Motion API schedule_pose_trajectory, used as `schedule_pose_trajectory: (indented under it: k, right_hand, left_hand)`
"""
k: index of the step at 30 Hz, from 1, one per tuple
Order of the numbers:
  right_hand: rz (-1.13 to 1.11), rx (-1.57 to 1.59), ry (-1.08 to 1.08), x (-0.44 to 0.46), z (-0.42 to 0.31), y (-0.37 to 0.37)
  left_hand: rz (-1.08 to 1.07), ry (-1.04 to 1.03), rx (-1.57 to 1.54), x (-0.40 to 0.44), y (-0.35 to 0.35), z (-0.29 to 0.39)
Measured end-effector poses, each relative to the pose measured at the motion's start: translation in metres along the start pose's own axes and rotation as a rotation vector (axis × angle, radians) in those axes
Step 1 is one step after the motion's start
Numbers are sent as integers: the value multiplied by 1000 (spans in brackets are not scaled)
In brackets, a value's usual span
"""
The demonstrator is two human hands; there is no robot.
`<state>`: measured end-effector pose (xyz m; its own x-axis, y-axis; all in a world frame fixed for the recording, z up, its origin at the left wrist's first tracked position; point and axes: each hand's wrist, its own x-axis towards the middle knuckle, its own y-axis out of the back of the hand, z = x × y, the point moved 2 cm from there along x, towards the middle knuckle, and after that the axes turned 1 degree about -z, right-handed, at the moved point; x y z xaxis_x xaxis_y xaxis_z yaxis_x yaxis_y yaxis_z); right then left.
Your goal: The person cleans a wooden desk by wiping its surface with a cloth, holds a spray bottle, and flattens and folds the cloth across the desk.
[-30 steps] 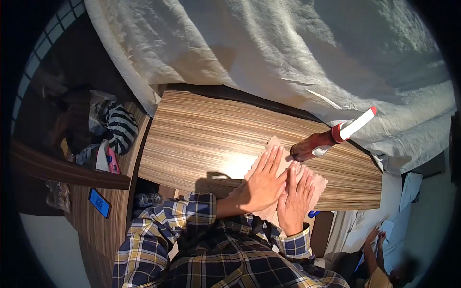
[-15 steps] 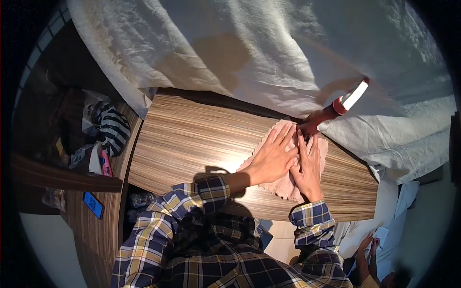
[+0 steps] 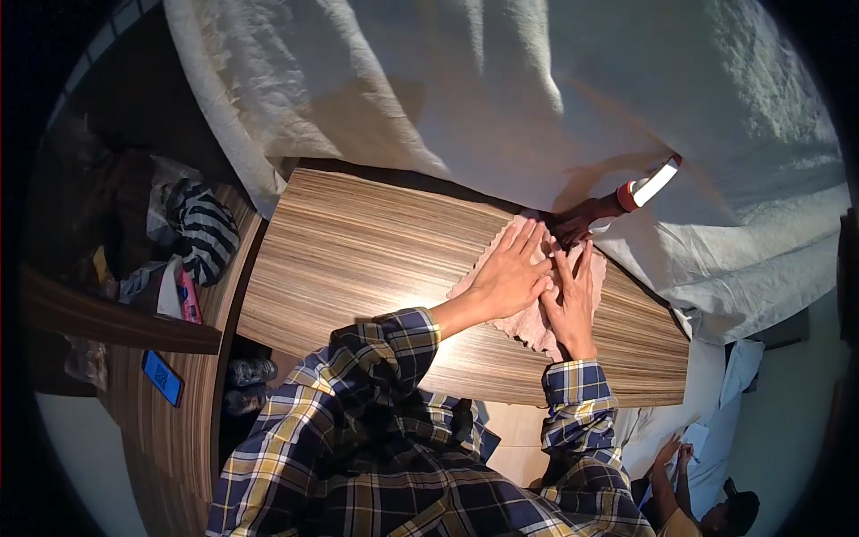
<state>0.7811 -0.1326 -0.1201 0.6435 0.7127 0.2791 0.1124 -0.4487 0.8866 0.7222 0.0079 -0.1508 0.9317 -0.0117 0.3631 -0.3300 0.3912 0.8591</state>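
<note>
Both palms press flat on a pink cloth [image 3: 530,329] with wavy edges, spread on the wood-grain tabletop [image 3: 358,242]. My left hand [image 3: 508,279] lies on the cloth's left part, fingers stretched toward the far edge. Beside it, my right hand [image 3: 574,300] rests on the right part with its fingers apart, the two thumbs close together. Just beyond the fingertips, at the table's far edge, a dark red bottle [image 3: 586,217] with a red collar and a white handle-like top leans against the pale curtain [image 3: 483,107].
On the lower left surface lies a phone [image 3: 162,379] with a lit screen. A shelf at the left holds a striped cloth [image 3: 204,231] and a pink packet [image 3: 189,297]. Plastic bottles [image 3: 250,371] sit below the table. Another person [image 3: 729,513] is at lower right, holding paper.
Over the last second both hands and the cloth have moved away from my body to the far edge. The bottle has shifted farther back and tilted more toward the curtain.
</note>
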Motion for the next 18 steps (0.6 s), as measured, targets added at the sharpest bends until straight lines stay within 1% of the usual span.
schedule_pose_trajectory:
  k: [2, 4, 6, 8, 10, 12, 14, 15, 16, 17, 18]
  right_hand:
    - [-17, -13, -2, -8, -9, 0]
    - [7, -29, -51, -19, -27, -1]
    - [-2, -85, -15, -32, -37, -5]
    - [36, -17, -91, -46, -53, -12]
    - [41, -70, -79, -55, -74, -21]
    - [8, -42, -40, -58, -92, -29]
    - [-25, -16, -27, -49, -105, -34]
    - [-103, -38, 20, -39, -110, -37]
    - [-181, -62, 69, -29, -114, -41]
    - [-177, -89, 148, -18, -112, -47]
    - [-185, -89, 168, -5, -109, -52]
  left_hand:
    - [27, -11, -12, -11, 3, 0]
    - [50, -16, -27, -27, 7, 1]
    - [95, -28, -96, -46, 15, 3]
    - [62, -19, -46, -69, 27, 3]
    - [51, 13, -58, -93, 44, 1]
    - [28, 60, -7, -113, 54, -5]
    - [40, 148, -59, -127, 59, -15]
    - [9, 153, 21, -130, 60, -21]
    - [13, 164, 23, -129, 62, -26]
    - [8, 158, 46, -127, 63, -33]
    - [6, 157, 71, -125, 64, -40]
